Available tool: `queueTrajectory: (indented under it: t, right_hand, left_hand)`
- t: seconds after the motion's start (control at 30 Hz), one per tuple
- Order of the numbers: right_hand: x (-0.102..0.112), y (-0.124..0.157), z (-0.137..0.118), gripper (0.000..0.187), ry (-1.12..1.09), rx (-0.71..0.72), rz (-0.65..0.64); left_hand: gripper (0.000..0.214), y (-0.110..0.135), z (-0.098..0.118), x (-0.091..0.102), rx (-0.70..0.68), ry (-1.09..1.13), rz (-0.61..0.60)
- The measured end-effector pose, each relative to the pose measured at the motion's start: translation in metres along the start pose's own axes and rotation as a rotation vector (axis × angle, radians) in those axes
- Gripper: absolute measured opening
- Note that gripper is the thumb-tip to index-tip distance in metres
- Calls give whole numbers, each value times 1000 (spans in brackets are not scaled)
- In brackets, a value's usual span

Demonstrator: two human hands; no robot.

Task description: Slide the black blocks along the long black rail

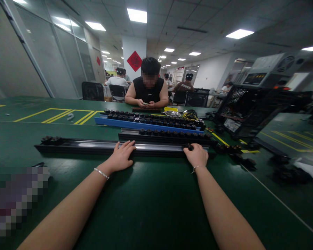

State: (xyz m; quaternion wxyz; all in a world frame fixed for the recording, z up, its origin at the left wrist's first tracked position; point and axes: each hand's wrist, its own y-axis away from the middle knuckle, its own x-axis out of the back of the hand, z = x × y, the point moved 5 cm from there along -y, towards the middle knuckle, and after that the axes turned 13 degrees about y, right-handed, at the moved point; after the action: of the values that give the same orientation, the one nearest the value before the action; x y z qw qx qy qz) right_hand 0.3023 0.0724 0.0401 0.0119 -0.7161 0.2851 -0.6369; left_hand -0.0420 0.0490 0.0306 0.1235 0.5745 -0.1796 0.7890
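A long black rail (88, 146) with a shiny groove lies crosswise on the green table (151, 198) in front of me. My left hand (121, 155) rests flat on the rail near its middle, fingers stretched out. My right hand (197, 155) is curled at the rail's right part, fingers closed on a small black piece (190, 147) in the groove. A second black rail (167, 134) set with black knobs lies just behind. Further back sits a blue tray (120, 123) with more black knobs in rows.
A person in a black sleeveless top (148, 91) sits across the table holding something small. A black wire crate (246, 109) and grey machines stand at the right. Loose black parts (246, 161) lie by the rail's right end. Yellow tape lines mark the table. Other people sit far behind.
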Motion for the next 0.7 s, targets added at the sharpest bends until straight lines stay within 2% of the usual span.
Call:
queueTrajectory:
  t: [0.4,0.7]
  right_hand:
    - [1,-4,4,33,36,-25,-4]
    - [1,-10,17,35,66,-78,-2]
  left_hand:
    - [58,-1,-2,-2,-7,-12,8]
    - [58,0,2,1,7,-11,-16]
